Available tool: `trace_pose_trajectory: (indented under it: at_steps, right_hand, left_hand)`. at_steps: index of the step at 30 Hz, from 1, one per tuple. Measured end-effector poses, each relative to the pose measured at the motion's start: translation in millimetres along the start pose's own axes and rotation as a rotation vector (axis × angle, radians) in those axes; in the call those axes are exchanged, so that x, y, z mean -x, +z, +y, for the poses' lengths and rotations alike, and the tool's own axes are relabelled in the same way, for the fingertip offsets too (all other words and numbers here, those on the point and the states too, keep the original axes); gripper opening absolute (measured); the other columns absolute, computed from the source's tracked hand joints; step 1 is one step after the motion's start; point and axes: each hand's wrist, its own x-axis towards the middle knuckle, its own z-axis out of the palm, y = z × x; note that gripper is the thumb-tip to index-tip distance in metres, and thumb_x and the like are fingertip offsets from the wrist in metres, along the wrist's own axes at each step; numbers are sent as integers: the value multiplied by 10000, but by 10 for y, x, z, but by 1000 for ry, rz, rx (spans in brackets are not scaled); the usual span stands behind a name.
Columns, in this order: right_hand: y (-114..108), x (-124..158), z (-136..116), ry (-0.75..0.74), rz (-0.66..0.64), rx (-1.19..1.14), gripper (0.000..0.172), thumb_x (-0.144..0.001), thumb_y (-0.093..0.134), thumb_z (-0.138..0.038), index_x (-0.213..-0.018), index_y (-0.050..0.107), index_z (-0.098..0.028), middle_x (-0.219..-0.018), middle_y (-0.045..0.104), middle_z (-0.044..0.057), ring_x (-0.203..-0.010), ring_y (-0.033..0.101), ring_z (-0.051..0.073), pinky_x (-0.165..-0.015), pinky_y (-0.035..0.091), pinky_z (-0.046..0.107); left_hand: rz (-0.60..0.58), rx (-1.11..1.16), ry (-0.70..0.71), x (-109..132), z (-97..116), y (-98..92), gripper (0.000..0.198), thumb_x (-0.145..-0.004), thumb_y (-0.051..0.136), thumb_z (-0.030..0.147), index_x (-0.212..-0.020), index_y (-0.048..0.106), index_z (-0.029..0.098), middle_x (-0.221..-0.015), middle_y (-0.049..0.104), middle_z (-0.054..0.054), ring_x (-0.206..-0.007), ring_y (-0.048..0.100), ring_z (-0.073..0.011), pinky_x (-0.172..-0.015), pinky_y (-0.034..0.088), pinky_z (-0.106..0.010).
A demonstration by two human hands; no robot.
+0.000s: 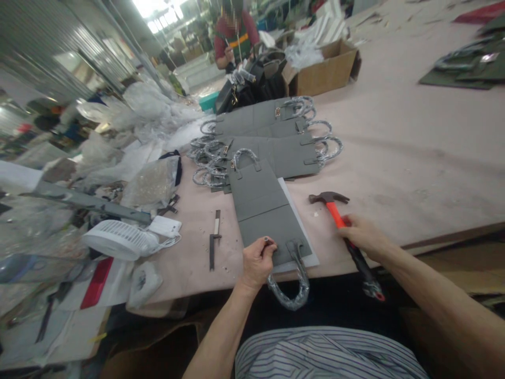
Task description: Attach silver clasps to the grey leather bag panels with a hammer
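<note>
Left hand (255, 266) is closed in a pinch on a small metal rod (267, 240), top end poking out above the fingers, right over the near end of the gray panel (260, 195), which is the landmark for everything below. Can't see whether the rod's lower end touches the panel; fingers hide it. Right hand (365, 238) is wrapped around the shaft of the claw hammer (334, 213), to the right of the panel and apart from it. Hammer head points away from the person, butt end hangs past the table edge; can't tell if the head is resting on the table. Panel lies flat on the table (394, 158), running away from the person, with a plastic-wrapped near handle (290, 301) looping off its near end over the edge and a wrapped far handle (245, 153) at its far end. White sheet (312, 258) sticks out from under the panel's right side. Left of the panel: a thin metal tool (212, 255) with small bits scattered around it, then farther left a white fan (118, 239). Just beyond the panel's far end: a pile of similar gray panels (284, 152), handles wrapped. Past those, black bags (262, 87), a cardboard box (327, 73) and a co-worker (240, 39).
</note>
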Motion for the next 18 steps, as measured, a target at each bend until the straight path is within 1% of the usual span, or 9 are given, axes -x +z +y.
trace_pose_trajectory:
  at_steps: [2, 4, 6, 8, 9, 11, 13, 15, 18]
  right_hand:
    - [47, 57, -85, 21, -113, -105, 88, -700, 581, -220, -746, 507, -219, -622, 503, 5, -547, 503, 168, -562, 480, 332]
    - [98, 163, -173, 37, -191, -203, 81, -755, 530, -248, -738, 453, -228, -610, 461, -21, -477, 428, 123, -482, 433, 279]
    - [118, 322, -289, 37, -219, -265, 108, -818, 484, -296, -762, 411, -239, -598, 390, -58, -424, 327, 95, -413, 343, 236]
    - [95, 531, -433, -3, -212, -298, 173, -893, 437, -404, -825, 426, -246, -597, 342, -79, -398, 269, 90, -379, 269, 221]
    - [71, 647, -505, -62, -192, -280, 233, -921, 415, -472, -863, 450, -249, -597, 345, -80, -393, 276, 93, -375, 260, 224]
    - [26, 875, -621, -285, -116, -134, 342, -943, 399, -579, -888, 496, -255, -583, 395, -62, -402, 348, 113, -391, 282, 246]
    - [12, 1055, -666, -569, -27, 120, 370, -953, 406, -590, -827, 511, -258, -547, 455, -31, -423, 422, 139, -426, 297, 275]
    - [20, 1154, -651, -779, 18, 374, 369, -970, 397, -553, -758, 486, -265, -503, 485, -9, -404, 426, 152, -438, 246, 300]
    - [-44, 1178, -640, -899, -27, 615, 376, -993, 374, -512, -718, 456, -269, -459, 484, -10, -343, 346, 140, -443, 141, 324]
  left_hand:
    - [-1, -10, 13, 13, -7, 18, 155, -906, 551, 236, -815, 672, 210, -786, 750, -27, -722, 706, -160, -707, 552, -251]
    - [-17, -1, 39, 20, -18, 25, 153, -912, 546, 232, -832, 675, 209, -796, 750, -31, -731, 707, -162, -713, 552, -254]
    - [-28, 4, 73, 18, -23, 26, 151, -918, 545, 227, -846, 677, 207, -794, 747, -34, -726, 705, -164, -712, 554, -258]
    - [-37, 1, 110, 11, -22, 29, 153, -923, 542, 221, -853, 677, 206, -785, 740, -39, -711, 700, -164, -699, 556, -259]
    - [-40, -4, 125, 8, -20, 32, 154, -925, 540, 218, -857, 678, 205, -781, 737, -41, -705, 697, -164, -693, 556, -258]
    - [-43, -16, 147, 6, -18, 40, 155, -928, 534, 208, -868, 677, 204, -782, 734, -44, -702, 696, -163, -684, 554, -254]
    - [-41, -27, 172, 8, -24, 48, 154, -929, 528, 194, -881, 674, 201, -790, 734, -48, -717, 703, -164, -692, 554, -251]
    - [-33, -40, 201, 14, -36, 54, 154, -930, 523, 184, -885, 670, 197, -778, 726, -49, -708, 703, -166, -685, 551, -250]
    - [-24, -63, 235, 20, -52, 59, 159, -932, 516, 179, -875, 664, 198, -741, 707, -44, -654, 686, -161, -642, 543, -245]
